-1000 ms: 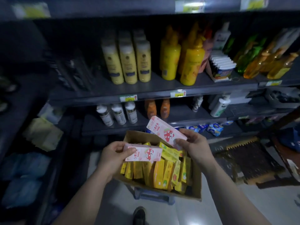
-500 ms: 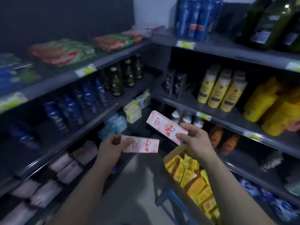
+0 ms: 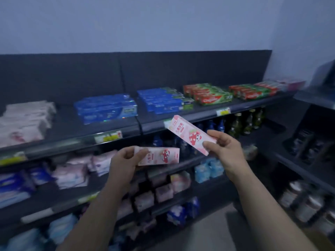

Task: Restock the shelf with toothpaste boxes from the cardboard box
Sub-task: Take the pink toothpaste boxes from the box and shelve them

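In the head view, our left hand (image 3: 125, 160) grips a pink toothpaste box (image 3: 163, 156) by its left end. The thumb lies over the front face and the fingers curl behind it. The box is nearly level, and its printed face with a red cartoon figure is turned toward us.

Our right hand (image 3: 224, 149) grips a second pink box (image 3: 188, 134) by its near right end, thumb on the front and fingers wrapped round the back edge. This box is tilted, its far end raised up and to the left. From our angle it overlaps the front edge of the top shelf (image 3: 68, 124); we cannot tell whether it touches that edge. The two boxes are apart, with the right-hand one higher and to the right.

Flat stacks lie on the top shelf, far from us. At the left are pale pink-and-white packs (image 3: 25, 118), and in the middle is a blue stack (image 3: 107, 108). A second blue stack (image 3: 161, 102) lies just beside it on the right. Then come red-and-green boxes (image 3: 208, 94), with another such group (image 3: 252, 90) farther right. Yellow price tags (image 3: 108, 137) sit on the shelf's front rail.

Below the top shelf at the right stand dark bottles (image 3: 241, 124). The lower shelves at the left carry soft pink, white and blue packs (image 3: 70, 174), too blurred for us to read.
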`<action>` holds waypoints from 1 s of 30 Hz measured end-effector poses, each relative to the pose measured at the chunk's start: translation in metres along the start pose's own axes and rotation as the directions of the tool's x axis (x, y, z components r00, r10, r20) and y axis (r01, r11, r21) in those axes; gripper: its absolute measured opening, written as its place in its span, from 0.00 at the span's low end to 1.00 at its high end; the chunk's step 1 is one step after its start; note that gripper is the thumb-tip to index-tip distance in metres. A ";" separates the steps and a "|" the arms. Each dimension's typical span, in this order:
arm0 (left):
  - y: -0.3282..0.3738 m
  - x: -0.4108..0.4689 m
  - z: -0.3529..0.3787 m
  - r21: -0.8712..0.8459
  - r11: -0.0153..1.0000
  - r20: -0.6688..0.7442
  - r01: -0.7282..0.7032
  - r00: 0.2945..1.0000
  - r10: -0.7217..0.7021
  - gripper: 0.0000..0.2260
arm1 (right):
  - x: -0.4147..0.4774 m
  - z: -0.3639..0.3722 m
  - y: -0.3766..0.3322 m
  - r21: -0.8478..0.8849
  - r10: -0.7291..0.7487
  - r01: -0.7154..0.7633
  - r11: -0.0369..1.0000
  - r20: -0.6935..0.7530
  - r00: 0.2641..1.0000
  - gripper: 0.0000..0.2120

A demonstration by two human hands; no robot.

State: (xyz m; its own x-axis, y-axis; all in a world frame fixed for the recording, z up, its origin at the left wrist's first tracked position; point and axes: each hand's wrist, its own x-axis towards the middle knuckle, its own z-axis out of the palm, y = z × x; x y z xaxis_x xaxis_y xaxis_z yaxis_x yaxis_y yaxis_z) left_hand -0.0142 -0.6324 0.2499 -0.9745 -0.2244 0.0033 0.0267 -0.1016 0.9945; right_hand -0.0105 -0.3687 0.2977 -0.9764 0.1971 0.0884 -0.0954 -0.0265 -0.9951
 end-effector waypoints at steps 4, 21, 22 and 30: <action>0.037 0.009 -0.100 -0.024 0.998 -0.126 -0.061 0.990 0.058 0.12 | -0.002 0.107 -0.020 0.023 -0.061 0.059 0.998 0.114 0.992 0.17; 0.118 0.056 -0.330 0.139 0.971 -0.474 -0.192 0.848 0.236 0.14 | 0.028 0.378 -0.045 0.058 -0.135 0.123 0.991 0.327 0.935 0.16; 0.121 0.066 -0.336 0.154 0.969 -0.482 -0.193 0.841 0.244 0.13 | 0.036 0.389 -0.045 0.058 -0.138 0.126 0.990 0.336 0.932 0.16; 0.144 0.159 -0.374 0.161 0.973 -0.455 -0.167 0.862 0.223 0.11 | 0.119 0.459 -0.048 0.076 -0.182 0.165 0.983 0.397 0.900 0.16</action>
State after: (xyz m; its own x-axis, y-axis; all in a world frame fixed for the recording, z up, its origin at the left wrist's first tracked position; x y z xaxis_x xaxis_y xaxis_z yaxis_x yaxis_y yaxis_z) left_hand -0.0819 -1.0454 0.3541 -0.7331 -0.6567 0.1770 0.1528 0.0945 0.9837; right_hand -0.2108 -0.7935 0.3764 -0.9381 -0.2066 0.2781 -0.2698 -0.0678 -0.9605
